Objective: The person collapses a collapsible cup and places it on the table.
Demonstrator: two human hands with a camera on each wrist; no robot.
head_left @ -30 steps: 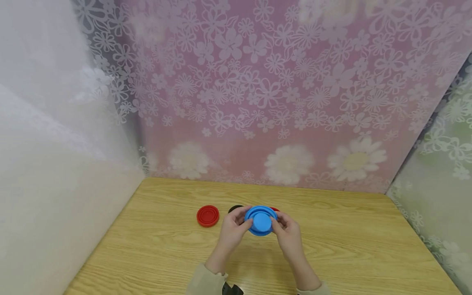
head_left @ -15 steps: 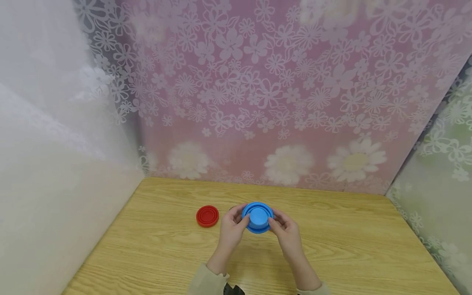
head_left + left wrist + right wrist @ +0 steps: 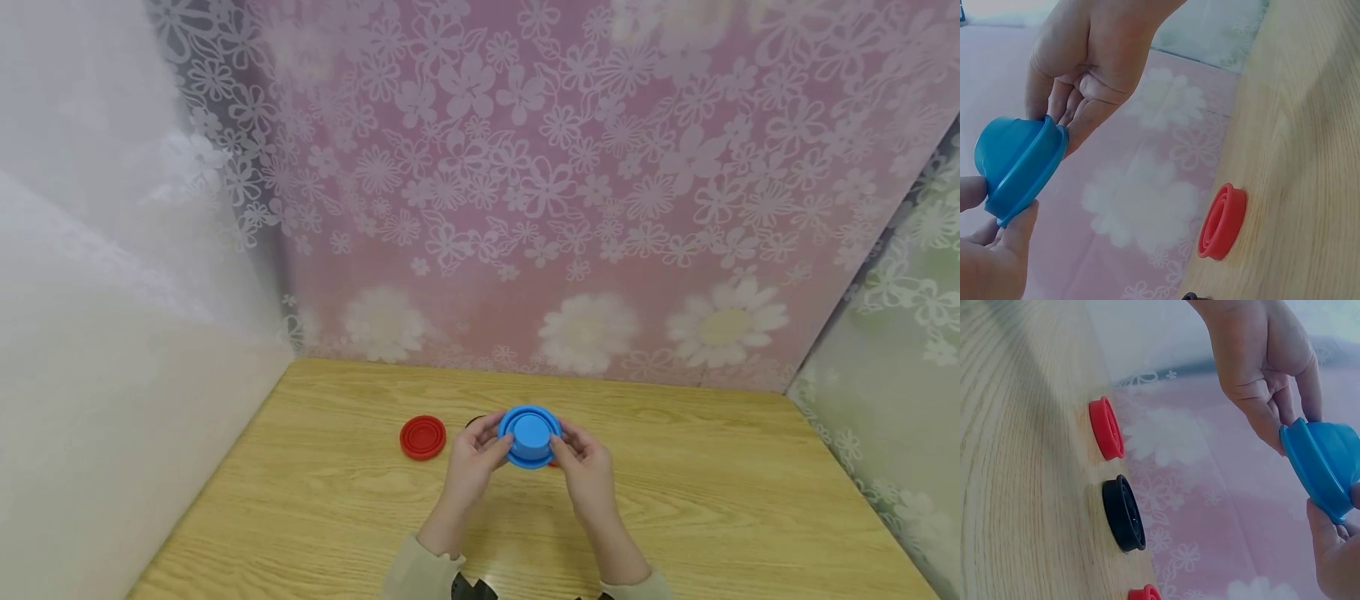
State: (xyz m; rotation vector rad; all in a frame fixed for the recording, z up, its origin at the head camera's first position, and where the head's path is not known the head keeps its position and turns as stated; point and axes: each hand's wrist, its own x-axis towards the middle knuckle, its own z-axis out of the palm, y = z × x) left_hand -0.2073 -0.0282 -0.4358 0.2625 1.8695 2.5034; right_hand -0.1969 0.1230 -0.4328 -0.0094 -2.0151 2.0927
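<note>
Both hands hold a blue collapsible cup [image 3: 531, 435] above the table, its rim away from me and its round base facing the head camera. My left hand [image 3: 468, 462] pinches the rim edge on the left, thumb at the inner step. On the opposite side my right hand [image 3: 588, 467] grips it the same way. In the right wrist view the blue cup [image 3: 1325, 465] shows stepped, partly drawn-out walls. A flattened red collapsible cup [image 3: 423, 437] lies left of the hands. Mostly hidden behind them are a black collapsed cup [image 3: 1124, 514] and a second red one [image 3: 1224, 222].
The collapsed cups lie in a row on the wood-grain table [image 3: 712, 500]. A flower-patterned pink sheet [image 3: 480, 208] rises at the table's far edge, with pale sheets at the left [image 3: 135, 333] and right [image 3: 900, 375].
Hands and blue cup have risen slightly, shifting a little left and then back right. The cup has tilted, so more of its lower side wall shows. The cups on the table have not moved.
</note>
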